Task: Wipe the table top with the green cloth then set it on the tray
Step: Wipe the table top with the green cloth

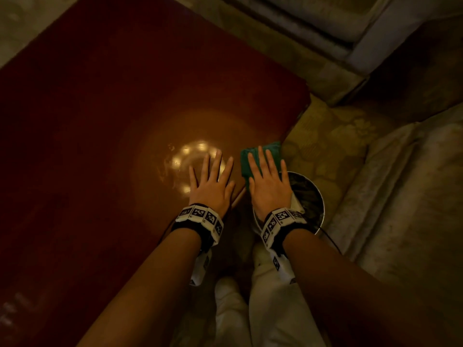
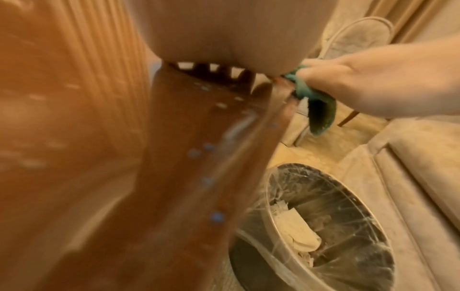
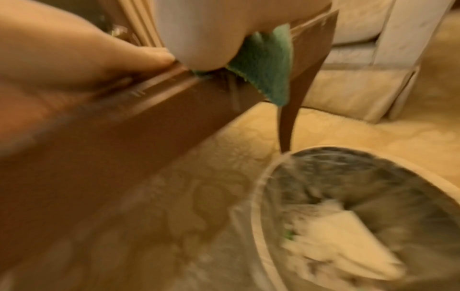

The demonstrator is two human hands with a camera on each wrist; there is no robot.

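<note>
The green cloth (image 1: pixel 246 160) lies at the right edge of the dark red-brown table top (image 1: pixel 112 126), with part of it hanging over the side (image 3: pixel 268 67). My right hand (image 1: pixel 266 171) presses flat on it, fingers straight. In the left wrist view the cloth (image 2: pixel 321 112) droops below that hand (image 2: pixel 361 88). Just to its left, my left hand (image 1: pixel 213 176) rests flat on the bare table with its fingers spread and holds nothing. No tray shows in any view.
A round waste bin (image 1: pixel 313 204) lined with clear plastic and holding crumpled paper stands on the floor right below the table edge, under my right wrist. A pale sofa (image 1: pixel 400 196) is to the right. A lamp's glare (image 1: pixel 190 159) reflects on the table.
</note>
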